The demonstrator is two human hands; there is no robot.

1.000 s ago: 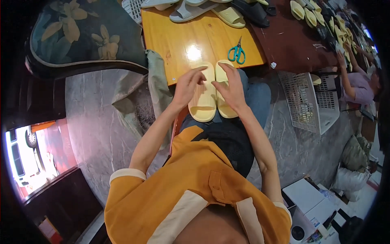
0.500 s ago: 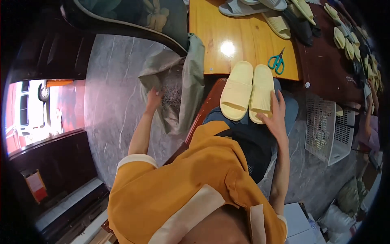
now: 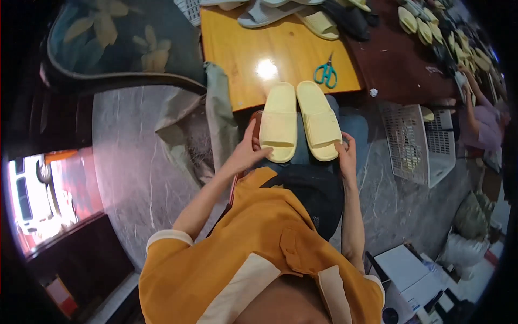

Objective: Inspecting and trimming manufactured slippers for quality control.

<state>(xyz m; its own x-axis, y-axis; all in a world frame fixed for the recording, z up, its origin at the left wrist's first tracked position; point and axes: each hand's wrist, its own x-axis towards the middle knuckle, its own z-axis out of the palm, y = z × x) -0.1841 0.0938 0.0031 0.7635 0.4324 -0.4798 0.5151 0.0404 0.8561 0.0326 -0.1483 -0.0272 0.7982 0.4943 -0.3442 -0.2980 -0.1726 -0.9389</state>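
A pair of pale yellow slippers lies side by side over my lap, their far ends against the edge of the wooden table (image 3: 226,48). My left hand (image 3: 249,151) is closed on the near outer edge of the left slipper (image 3: 279,127), thumb on top. At the other side, my right hand (image 3: 347,156) pinches the near outer edge of the right slipper (image 3: 319,127). The slippers' far ends nearly meet and their near ends spread apart. Teal-handled scissors (image 3: 326,74) rest on the table just beyond them.
Grey and yellow slippers (image 3: 264,13) are piled at the table's far side. A grey sack (image 3: 218,102) hangs open at left beside a dark chair back (image 3: 124,48). A white plastic basket (image 3: 415,143) stands on the floor at right. Another person (image 3: 480,121) works at far right.
My left hand has come from the sack to the left slipper. My right hand now grips the right slipper's edge. The slippers' near ends have spread apart. The view has shifted right.
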